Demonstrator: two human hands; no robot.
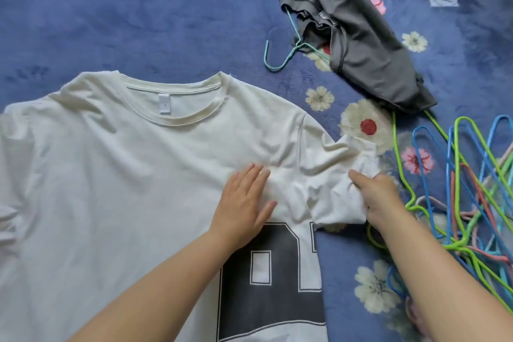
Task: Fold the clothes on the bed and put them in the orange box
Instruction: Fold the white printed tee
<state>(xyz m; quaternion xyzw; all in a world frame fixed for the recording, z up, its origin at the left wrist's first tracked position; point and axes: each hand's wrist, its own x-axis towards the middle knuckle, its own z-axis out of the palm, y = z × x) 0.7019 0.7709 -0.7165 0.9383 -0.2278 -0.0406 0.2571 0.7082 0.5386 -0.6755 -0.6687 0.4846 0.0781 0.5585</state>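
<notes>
Head view: my hands are on the white T-shirt (116,175) on the blue flowery bed cover (138,8).
My left hand (244,203) lies flat on the shirt with straight fingers; my right hand (380,197) grabs the bunched-up sleeve (341,189); a gray top (358,36) lies above on a teal hanger (283,55); a pile of bright hangers (466,189) sits beside my right arm.

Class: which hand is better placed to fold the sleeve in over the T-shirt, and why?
Right. The right hand already grips the sleeve, while the left hand lies flat on the T-shirt, pinning it.
</notes>
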